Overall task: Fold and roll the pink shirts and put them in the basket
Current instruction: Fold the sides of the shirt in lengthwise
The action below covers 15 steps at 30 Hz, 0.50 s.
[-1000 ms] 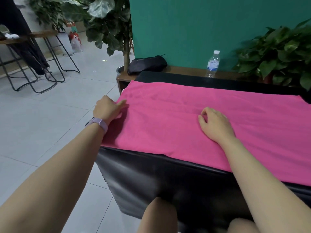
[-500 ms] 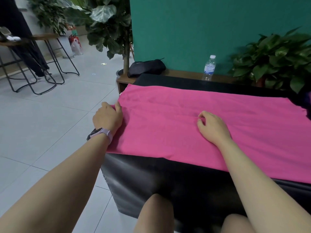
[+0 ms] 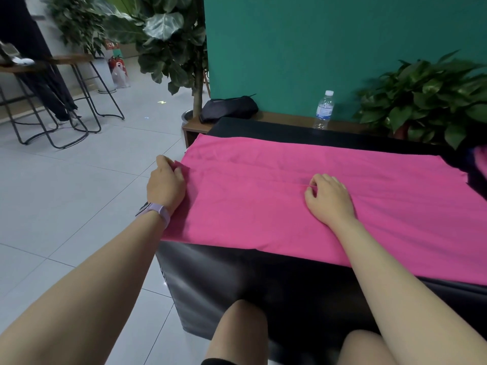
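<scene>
crosswise on the counter [image 3: 303, 280] lies the shirt [image 3: 276, 201], long axis left to right; your left hand [image 3: 166, 184] pinches its left end, nearest for rolling, right hand [image 3: 329, 200] pinches mid-cloth.

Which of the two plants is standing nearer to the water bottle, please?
The low bushy plant on the right, next to the water bottle on the wooden ledge. The tall large-leaved plant stands further left, past the dark pouch.
</scene>
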### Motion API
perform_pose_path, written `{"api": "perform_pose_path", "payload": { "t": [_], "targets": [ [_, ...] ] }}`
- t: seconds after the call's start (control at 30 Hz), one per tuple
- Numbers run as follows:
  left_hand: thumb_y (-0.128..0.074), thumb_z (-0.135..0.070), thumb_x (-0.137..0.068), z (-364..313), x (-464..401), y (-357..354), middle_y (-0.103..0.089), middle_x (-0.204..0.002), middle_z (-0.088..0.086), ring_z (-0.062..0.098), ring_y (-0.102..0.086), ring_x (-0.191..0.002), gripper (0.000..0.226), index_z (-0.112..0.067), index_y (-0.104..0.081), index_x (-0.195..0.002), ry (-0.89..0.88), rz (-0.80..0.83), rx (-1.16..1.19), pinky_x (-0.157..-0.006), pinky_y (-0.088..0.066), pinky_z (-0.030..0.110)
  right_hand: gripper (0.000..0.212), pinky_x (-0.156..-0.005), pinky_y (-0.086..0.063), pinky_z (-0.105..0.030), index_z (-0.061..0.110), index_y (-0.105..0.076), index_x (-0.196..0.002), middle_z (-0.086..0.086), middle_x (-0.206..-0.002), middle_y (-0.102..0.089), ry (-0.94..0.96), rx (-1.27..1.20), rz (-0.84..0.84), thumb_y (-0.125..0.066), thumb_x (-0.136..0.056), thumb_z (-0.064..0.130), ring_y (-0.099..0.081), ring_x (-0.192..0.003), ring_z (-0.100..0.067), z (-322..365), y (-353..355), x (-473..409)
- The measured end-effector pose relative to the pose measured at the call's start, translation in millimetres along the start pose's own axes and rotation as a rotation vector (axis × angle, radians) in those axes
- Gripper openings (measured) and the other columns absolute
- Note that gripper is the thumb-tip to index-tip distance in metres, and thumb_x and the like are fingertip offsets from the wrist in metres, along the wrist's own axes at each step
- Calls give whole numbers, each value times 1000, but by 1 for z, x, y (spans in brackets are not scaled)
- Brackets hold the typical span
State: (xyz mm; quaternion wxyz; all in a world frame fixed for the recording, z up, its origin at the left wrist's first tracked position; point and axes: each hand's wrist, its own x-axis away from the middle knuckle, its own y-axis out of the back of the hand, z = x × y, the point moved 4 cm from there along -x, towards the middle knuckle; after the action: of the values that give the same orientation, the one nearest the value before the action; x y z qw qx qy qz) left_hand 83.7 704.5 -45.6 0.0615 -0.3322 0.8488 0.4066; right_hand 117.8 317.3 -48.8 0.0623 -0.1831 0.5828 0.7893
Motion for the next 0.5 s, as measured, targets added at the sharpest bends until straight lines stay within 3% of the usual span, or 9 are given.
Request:
{"api": "perform_pose_path", "payload": {
  "t": [0.17,0.33,0.5],
  "targets": [
    [-33,-21,-101,-18,-5,11,-54,-73,13,38,-47,-66,7,-15,-33,-103,-78,-89,-139,-61,-33,41,13,-78,-51,-44,17,-57,-94,-1,-95,-62,-10,-138,27,-46,-101,19,-58,-87,-27,-4,9,-5],
    [-41,-34,-102,-36,-37,20,-60,-85,17,43,-54,-78,19,-16,-41,-107,-76,-167,-76,-69,-43,47,12,-83,-48,-38,17,-61,-90,1,-91,-67,39,-400,-106,-54,-100,16,-60,-89,-22,-14,41,-39],
    [-47,-36,-100,-66,-94,6,-63,-99,20,45,-57,-89,23,-14,-46,-108,-74,-172,-33,-74,-43,46,14,-79,-44,-34,22,-61,-86,4,-89,-66,76,-336,-151,-54,-97,17,-57,-87,-18,-23,61,-102]
  ]
}}
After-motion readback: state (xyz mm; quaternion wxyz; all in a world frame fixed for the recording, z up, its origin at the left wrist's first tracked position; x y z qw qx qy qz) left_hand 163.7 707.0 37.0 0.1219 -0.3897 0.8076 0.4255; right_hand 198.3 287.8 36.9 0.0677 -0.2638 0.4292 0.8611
